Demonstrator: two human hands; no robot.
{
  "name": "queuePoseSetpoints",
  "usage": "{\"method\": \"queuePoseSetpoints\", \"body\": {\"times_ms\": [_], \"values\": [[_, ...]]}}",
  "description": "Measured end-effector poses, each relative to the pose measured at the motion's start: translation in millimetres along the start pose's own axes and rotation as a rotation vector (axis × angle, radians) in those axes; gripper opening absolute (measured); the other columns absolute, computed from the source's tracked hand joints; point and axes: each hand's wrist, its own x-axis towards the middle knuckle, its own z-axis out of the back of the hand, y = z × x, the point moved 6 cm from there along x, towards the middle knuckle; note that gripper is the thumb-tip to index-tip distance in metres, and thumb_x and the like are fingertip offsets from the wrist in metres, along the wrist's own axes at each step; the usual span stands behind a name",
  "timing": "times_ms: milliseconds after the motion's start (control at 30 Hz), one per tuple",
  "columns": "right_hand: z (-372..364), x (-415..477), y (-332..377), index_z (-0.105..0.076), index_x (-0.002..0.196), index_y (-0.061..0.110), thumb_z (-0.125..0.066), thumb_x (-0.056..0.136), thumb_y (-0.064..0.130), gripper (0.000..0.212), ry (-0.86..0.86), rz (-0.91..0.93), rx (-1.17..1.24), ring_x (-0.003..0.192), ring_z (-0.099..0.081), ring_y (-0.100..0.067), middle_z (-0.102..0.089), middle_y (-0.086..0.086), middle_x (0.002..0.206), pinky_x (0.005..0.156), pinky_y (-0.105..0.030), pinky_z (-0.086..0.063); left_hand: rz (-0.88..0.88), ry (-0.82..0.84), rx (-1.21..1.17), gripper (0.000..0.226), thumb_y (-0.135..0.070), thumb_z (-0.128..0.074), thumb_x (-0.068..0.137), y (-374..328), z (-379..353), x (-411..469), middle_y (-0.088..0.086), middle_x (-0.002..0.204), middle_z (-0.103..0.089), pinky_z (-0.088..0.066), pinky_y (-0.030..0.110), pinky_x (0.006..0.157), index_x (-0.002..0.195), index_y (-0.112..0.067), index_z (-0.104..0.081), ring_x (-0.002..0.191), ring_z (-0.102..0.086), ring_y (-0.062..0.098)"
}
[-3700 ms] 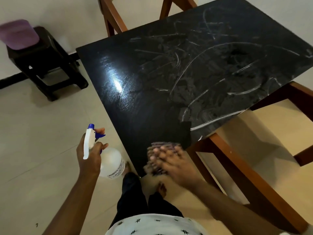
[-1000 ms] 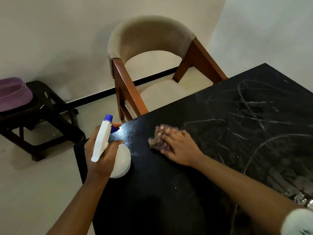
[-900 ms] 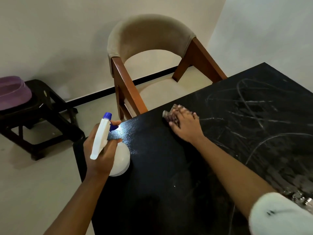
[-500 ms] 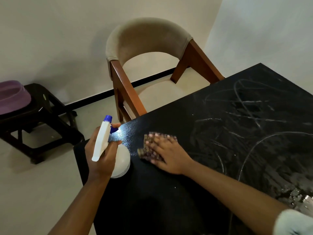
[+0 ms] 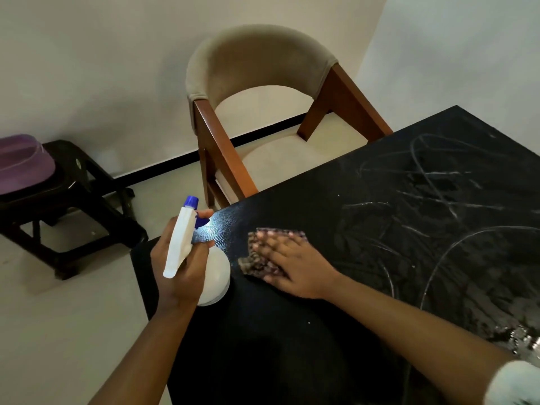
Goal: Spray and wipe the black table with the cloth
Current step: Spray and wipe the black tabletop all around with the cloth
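Observation:
The black table (image 5: 292, 340) fills the lower right, its far half streaked with whitish wet smears. My right hand (image 5: 295, 267) lies flat, fingers spread, pressing a dark patterned cloth (image 5: 257, 258) onto the tabletop near the table's left corner. My left hand (image 5: 178, 270) grips a white spray bottle (image 5: 214, 276) with a blue nozzle, held upright over the table's left edge, just left of the cloth. Most of the cloth is hidden under my fingers.
A wooden chair (image 5: 260, 92) with a beige padded back and seat stands at the table's far side. A black stool (image 5: 67, 206) carrying a purple basin (image 5: 20, 165) stands at the left by the wall. Pale floor lies left of the table.
My right hand swept the cloth out toward the far edge, then back beside the bottle, staying there over the last half second. My left hand kept the bottle nearly still.

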Motion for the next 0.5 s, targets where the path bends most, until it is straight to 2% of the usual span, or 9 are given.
{"method": "queuePoseSetpoints", "body": {"times_ms": [100, 167, 200, 233, 367, 433, 500], "values": [[17, 11, -81, -0.04, 0.143, 0.021, -0.035, 0.09, 0.057, 0.065, -0.09, -0.398, 0.019, 0.14, -0.032, -0.024, -0.036, -0.006, 0.152, 0.114, -0.041, -0.021, -0.039, -0.026, 0.03, 0.044, -0.006, -0.056, 0.076, -2, 2, 0, 0.01, 0.109, -0.067, -0.043, 0.001, 0.087, 0.117, 0.01, -0.059, 0.101, -0.06, -0.01], [21, 7, -107, -0.032, 0.148, 0.022, -0.035, 0.093, 0.054, 0.063, -0.101, -0.645, 0.026, 0.144, -0.022, -0.023, -0.026, -0.004, 0.157, 0.117, -0.044, -0.016, -0.037, -0.021, 0.034, 0.042, -0.005, -0.056, 0.077, -5, 1, 0, 0.011, 0.107, -0.065, -0.043, 0.001, 0.085, 0.116, 0.009, -0.06, 0.1, -0.06, -0.009], [19, 2, -101, -0.03, 0.149, 0.021, -0.037, 0.094, 0.053, 0.063, -0.108, -0.676, 0.028, 0.145, -0.019, -0.023, -0.023, -0.004, 0.158, 0.118, -0.044, -0.014, -0.035, -0.017, 0.039, 0.041, -0.004, -0.056, 0.076, -7, 0, 0, 0.011, 0.105, -0.065, -0.044, 0.002, 0.084, 0.115, 0.008, -0.061, 0.099, -0.061, -0.007], [15, -7, -85, -0.03, 0.149, 0.021, -0.038, 0.095, 0.051, 0.063, -0.109, -0.639, 0.029, 0.145, -0.018, -0.023, -0.023, -0.005, 0.158, 0.117, -0.044, -0.013, -0.033, -0.009, 0.036, 0.04, -0.003, -0.056, 0.076, -8, -1, -1, 0.011, 0.104, -0.066, -0.045, 0.003, 0.083, 0.114, 0.007, -0.062, 0.097, -0.063, -0.004], [2, -77, 26, -0.033, 0.148, 0.025, -0.038, 0.093, 0.055, 0.063, -0.048, -0.213, 0.029, 0.143, -0.025, -0.02, -0.029, -0.002, 0.155, 0.114, -0.041, -0.017, -0.006, -0.006, 0.036, 0.04, -0.006, -0.056, 0.076, -7, 2, 0, 0.013, 0.107, -0.068, -0.05, 0.011, 0.086, 0.114, 0.004, -0.063, 0.098, -0.065, 0.009], [-4, -109, 57, -0.03, 0.149, 0.027, -0.034, 0.094, 0.058, 0.062, 0.003, -0.091, 0.024, 0.144, -0.021, -0.015, -0.026, 0.002, 0.156, 0.115, -0.04, -0.013, 0.027, -0.013, 0.035, 0.044, -0.013, -0.057, 0.076, -4, 4, 0, 0.016, 0.112, -0.068, -0.055, 0.028, 0.091, 0.117, 0.002, -0.062, 0.102, -0.066, 0.021], [-3, -111, 46, -0.032, 0.148, 0.027, -0.034, 0.094, 0.058, 0.062, 0.026, -0.057, 0.009, 0.144, -0.022, -0.016, -0.027, 0.002, 0.156, 0.114, -0.04, -0.014, 0.06, -0.022, 0.033, 0.045, -0.016, -0.057, 0.077, -5, 6, -4, 0.016, 0.114, -0.067, -0.055, 0.044, 0.092, 0.12, -0.001, -0.061, 0.105, -0.065, 0.027]]}}
